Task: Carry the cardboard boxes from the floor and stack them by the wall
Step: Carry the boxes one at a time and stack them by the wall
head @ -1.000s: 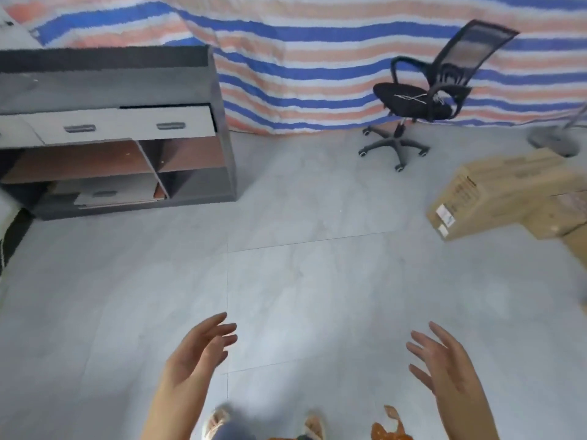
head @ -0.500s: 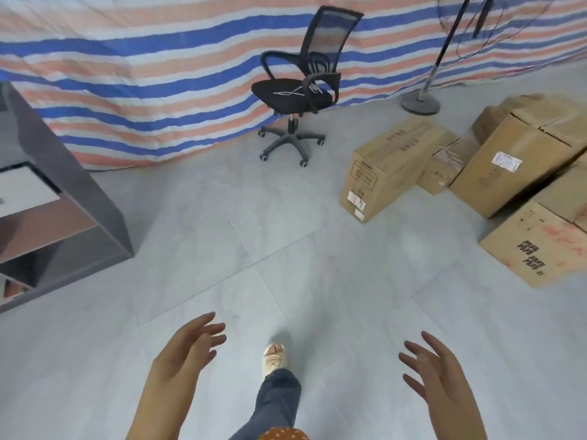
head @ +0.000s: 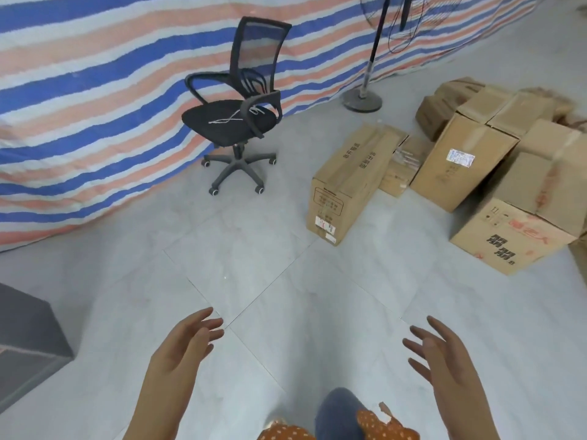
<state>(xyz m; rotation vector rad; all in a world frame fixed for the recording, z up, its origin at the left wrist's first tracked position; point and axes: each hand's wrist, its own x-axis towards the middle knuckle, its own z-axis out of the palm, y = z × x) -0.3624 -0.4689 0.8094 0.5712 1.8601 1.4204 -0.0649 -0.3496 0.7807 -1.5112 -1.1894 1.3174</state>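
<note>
The cardboard boxes (head: 460, 173) lie in a loose heap on the floor (head: 286, 296) at the right, the farthest ones cut off by the frame edge. The nearest box (head: 346, 182) carries printed characters and stickers too blurred to read; another bears a white label (head: 460, 156), also unreadable. Both grips are empty: left hand (head: 184, 344) and right hand (head: 441, 354) hover with fingers spread. A black office chair (head: 236, 119) stands before the striped tarp (head: 95, 74), a fan stand (head: 362, 98) beside it.

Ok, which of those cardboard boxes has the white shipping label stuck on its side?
The tall box in the middle of the pile, tilted; the long box left of it only has a small sticker at its end.
</note>
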